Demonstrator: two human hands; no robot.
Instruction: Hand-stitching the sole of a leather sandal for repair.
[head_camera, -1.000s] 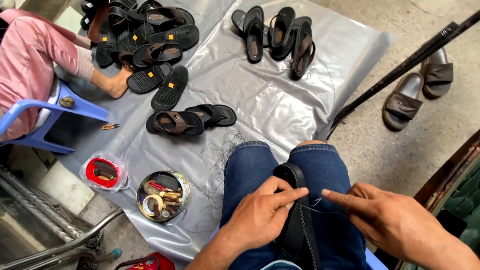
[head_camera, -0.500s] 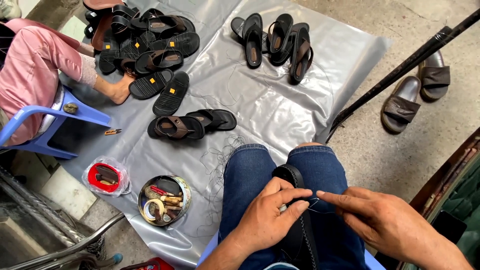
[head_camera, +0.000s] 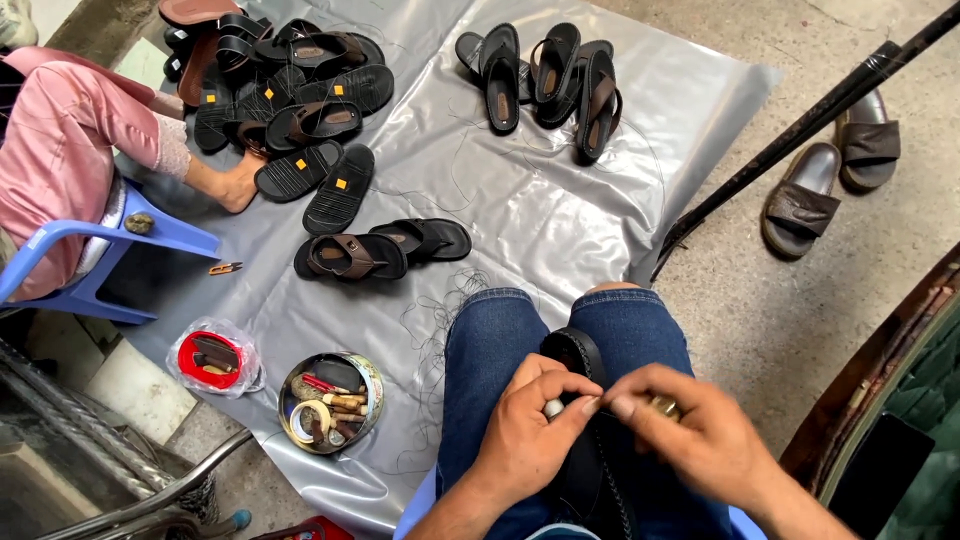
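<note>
Stitching in progress, extent undeterminable: the black sandal (head_camera: 583, 400) lies clamped between the knees, left hand (head_camera: 527, 437) and right hand (head_camera: 690, 437) pinched closed at its edge, apparently on a needle, with more sandals (head_camera: 300, 90) piled on the grey sheet (head_camera: 520, 200).

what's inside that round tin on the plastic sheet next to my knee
The round tin holds a roll of tape, a red-handled tool and some small wooden-handled tools. Anything beneath them, and the tin's bottom, is covered.

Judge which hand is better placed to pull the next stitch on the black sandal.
Probably right: the right hand pinches at the black sandal edge, fingers free, while the left hand steadies it.
</note>
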